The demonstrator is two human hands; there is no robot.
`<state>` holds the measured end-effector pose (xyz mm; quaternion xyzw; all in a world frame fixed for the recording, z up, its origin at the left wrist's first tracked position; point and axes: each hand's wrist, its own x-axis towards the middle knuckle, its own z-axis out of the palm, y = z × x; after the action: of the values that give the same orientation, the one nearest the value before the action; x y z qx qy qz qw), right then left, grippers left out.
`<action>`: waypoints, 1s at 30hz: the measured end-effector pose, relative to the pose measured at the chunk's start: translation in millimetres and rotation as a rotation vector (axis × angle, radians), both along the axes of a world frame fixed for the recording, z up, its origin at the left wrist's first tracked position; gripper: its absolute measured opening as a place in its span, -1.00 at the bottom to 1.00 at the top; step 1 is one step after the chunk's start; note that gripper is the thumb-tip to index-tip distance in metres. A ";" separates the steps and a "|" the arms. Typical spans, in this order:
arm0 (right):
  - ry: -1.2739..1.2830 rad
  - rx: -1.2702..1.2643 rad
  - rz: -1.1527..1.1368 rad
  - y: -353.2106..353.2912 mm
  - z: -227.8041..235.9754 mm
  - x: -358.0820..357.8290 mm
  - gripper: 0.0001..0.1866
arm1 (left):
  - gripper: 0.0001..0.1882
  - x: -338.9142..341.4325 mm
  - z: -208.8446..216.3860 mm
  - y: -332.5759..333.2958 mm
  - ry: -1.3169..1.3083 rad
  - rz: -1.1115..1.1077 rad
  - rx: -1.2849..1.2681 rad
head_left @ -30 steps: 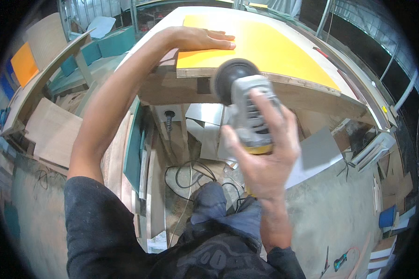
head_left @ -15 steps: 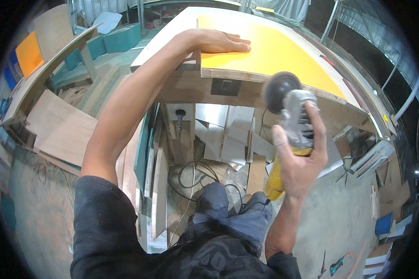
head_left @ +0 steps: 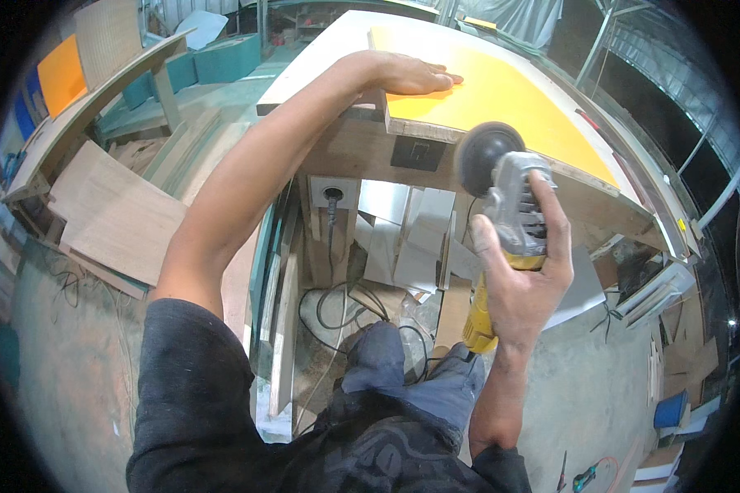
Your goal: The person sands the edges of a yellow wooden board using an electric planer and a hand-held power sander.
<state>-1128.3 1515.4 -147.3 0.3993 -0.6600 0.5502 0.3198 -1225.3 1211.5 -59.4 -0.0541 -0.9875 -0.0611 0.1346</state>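
Note:
My right hand [head_left: 528,275] is wrapped round a yellow and grey angle grinder [head_left: 518,205]. Its round dark disc [head_left: 490,158] is at the near edge of a yellow-faced board [head_left: 510,99]; whether it touches cannot be made out. My left hand [head_left: 415,76] lies flat on the board's left part, fingers stretched out. The board rests on a pale workbench [head_left: 329,62], its near edge sticking out a little over the bench front.
Below the bench top, a black plug sits in a socket [head_left: 333,194] with a looping cable [head_left: 349,308]. Offcuts [head_left: 423,238] lean underneath. A plywood sheet [head_left: 115,209] stands at the left. On the floor at right are a blue bucket [head_left: 671,409] and a green tool [head_left: 585,478].
The view has shifted slightly, so the bench appears farther right. The grinder's disc has moved left along the board's edge. My left hand stays flat on the board.

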 end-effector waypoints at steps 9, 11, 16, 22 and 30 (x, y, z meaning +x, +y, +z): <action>0.106 0.145 0.033 -43.8 4.4 41.2 -0.29 | -0.36 5.8 2.9 -5.2 -0.001 -0.047 0.006; 0.119 0.115 0.030 -48.4 1.8 40.2 -0.29 | -0.32 5.8 2.7 -8.1 0.034 -0.053 -0.007; 0.070 0.039 -0.039 -9.6 -1.3 8.1 -0.27 | -0.37 2.2 4.8 -1.2 0.018 -0.052 -0.028; -0.069 -0.109 0.024 11.0 -12.8 -8.2 -0.28 | -0.35 -0.3 2.4 -3.6 0.046 -0.027 -0.035; 0.057 0.097 0.084 -50.2 -12.6 43.9 -0.29 | -0.35 -0.2 0.6 -9.4 0.026 -0.056 -0.028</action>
<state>-1084.4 1465.2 -159.9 0.4570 -0.6592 0.5190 0.2953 -1225.5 1202.1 -58.8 -0.0844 -0.9845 -0.0505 0.1451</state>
